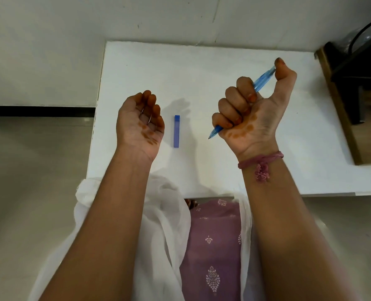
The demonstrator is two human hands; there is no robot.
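Two bare hands fill my feed, raised with palms turned toward the head camera above a white rectangular tabletop (201, 68). The right hand (247, 109) is clenched round a translucent blue plastic pen (261, 82): four fingers wrap the barrel and the thumb presses on its upper end. The dark tip pokes out below the little finger, pointing down and to the left. The left hand (140, 124) has its fingers loosely curled over the palm. A thin grey line shows between them, and I cannot tell whether they hold anything.

Between the two hands, touching neither, a slim blue rectangular plastic case (176, 131) lies flat on the tabletop with its long side running away from me. Nothing stands between it and either hand.

A knotted pink thread band (260, 159) circles the right wrist. At the right edge of the tabletop sits a dark, wood-framed object (353, 94), well apart from the pen. A sheer white scarf (162, 203) drapes over the near table edge, beside a purple printed garment (215, 235) below. Pale floor tiles (28, 170) and a black skirting strip (39, 110) lie to the left.
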